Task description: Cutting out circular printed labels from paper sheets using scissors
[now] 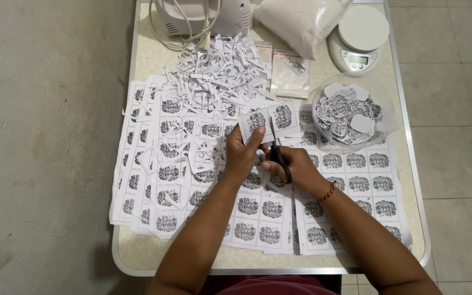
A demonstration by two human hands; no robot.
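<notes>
Scraps came first, over on the left: printed label sheets (pixel 143 180) lay fanned across the counter (pixel 137 257), several of them already holed where labels had been cut away. Behind them sat a heap of white paper trimmings (pixel 219 71), piled up against a white appliance (pixel 203 13) with its cord looped over the front.

Centre stage, the left hand (pixel 241 158) pinched a small strip of two labels (pixel 269 120) by its lower edge, thumb and fingers pressed together on the paper, holding it just above the sheets. Right beside it, the right hand (pixel 296 169) was closed through the loops of black-handled scissors (pixel 278 150), whose blades pointed up into the strip between the two prints.

Further right, a clear round bowl (pixel 389 123) held a mound of finished, shaped cut-outs (pixel 348 112). Behind it stood a small white kitchen scale (pixel 359 38), a plastic bag of white powder (pixel 301 19) and a few empty clear pouches (pixel 290 74).

Progress, by my reckoning, was somewhere in the middle: a good bowlful was done and the left sheets were well picked over, yet the whole sheets (pixel 356 191) under and to the right of the forearms looked untouched, with many labels left to cut.
</notes>
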